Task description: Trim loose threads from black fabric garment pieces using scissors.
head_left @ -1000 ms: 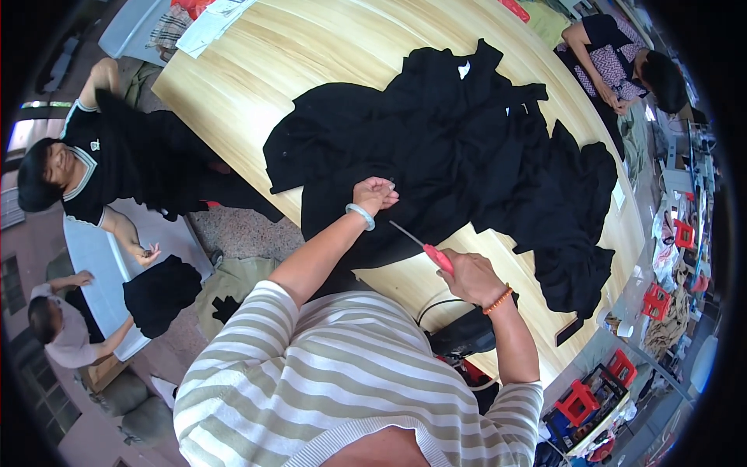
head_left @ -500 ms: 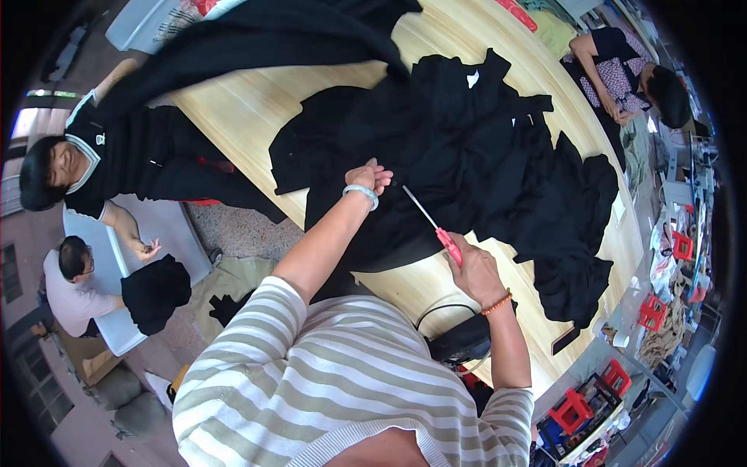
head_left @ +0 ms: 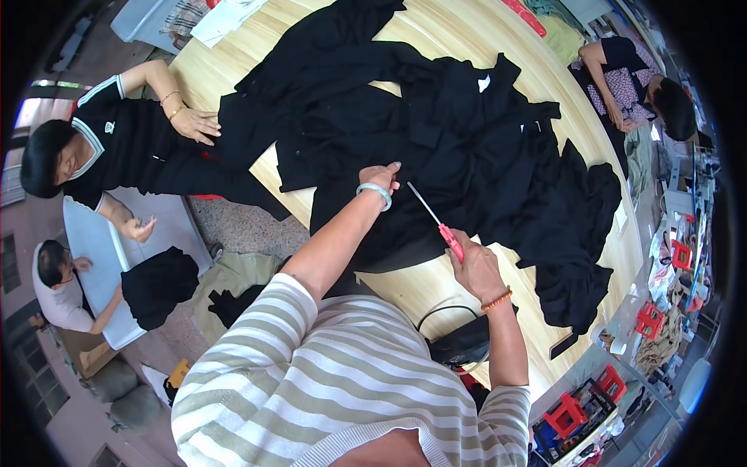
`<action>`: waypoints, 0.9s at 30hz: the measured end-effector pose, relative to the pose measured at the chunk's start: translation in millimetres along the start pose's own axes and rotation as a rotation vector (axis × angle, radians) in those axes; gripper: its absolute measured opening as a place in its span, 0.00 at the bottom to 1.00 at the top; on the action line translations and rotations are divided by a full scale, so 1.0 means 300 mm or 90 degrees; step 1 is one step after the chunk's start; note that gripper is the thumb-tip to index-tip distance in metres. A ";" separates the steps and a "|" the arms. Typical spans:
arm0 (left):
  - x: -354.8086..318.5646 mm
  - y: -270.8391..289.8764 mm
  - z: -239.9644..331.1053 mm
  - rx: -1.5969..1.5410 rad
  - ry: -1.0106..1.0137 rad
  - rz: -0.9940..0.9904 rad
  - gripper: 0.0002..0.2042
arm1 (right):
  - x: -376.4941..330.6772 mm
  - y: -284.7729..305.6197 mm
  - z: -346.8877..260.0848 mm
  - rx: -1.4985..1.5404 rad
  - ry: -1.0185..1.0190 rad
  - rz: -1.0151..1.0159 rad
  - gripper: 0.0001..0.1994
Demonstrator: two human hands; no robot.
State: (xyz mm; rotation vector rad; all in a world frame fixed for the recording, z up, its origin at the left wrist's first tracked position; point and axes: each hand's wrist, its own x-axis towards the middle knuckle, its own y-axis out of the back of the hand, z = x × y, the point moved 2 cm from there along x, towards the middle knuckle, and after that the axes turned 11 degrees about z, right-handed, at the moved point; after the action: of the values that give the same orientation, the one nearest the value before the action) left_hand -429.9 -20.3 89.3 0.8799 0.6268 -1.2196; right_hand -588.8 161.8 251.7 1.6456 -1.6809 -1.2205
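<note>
Black garments (head_left: 482,179) lie spread and overlapping across the wooden table in front of me. My right hand (head_left: 478,272) grips the red handle of a screwdriver-like tool (head_left: 445,233). Its thin metal shaft points up and left over the black cloth, toward my left hand. Just left of the tip, my left hand (head_left: 381,177) is over the cloth with its fingers curled together. Whatever lies between those fingers is too small or hidden to tell. A pale bangle (head_left: 375,194) circles my left wrist, and an orange bead bracelet (head_left: 496,300) my right.
At the table's left side a person (head_left: 117,148) rests one hand by the garments. Another person (head_left: 62,288) sits lower left beside a white table, near a black cloth bundle (head_left: 159,288). Someone (head_left: 622,89) works at far right. A phone (head_left: 563,345) lies at the table's right edge.
The person at left has laid down the black garment that was in the air, and it now lies on the table. My left hand has shifted slightly right; my right hand barely moved.
</note>
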 end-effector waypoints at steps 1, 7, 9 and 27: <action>0.012 0.004 -0.030 -0.060 -0.052 -0.046 0.13 | 0.004 0.003 0.000 0.005 0.001 0.009 0.20; -0.093 0.115 -0.128 -0.386 -0.038 -0.302 0.07 | -0.002 0.055 -0.004 -0.019 -0.031 -0.010 0.20; -0.097 0.122 -0.140 -0.396 -0.032 -0.383 0.04 | -0.011 0.055 -0.003 -0.029 -0.028 -0.033 0.20; -0.026 0.144 -0.156 -0.245 -0.246 -0.365 0.04 | 0.059 0.056 -0.076 -0.070 -0.003 -0.108 0.16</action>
State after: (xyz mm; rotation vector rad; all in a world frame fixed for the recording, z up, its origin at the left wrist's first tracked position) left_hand -388.0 27.6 80.6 0.1230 0.7881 -1.6544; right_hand -581.2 136.9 272.8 1.7466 -1.4729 -1.3722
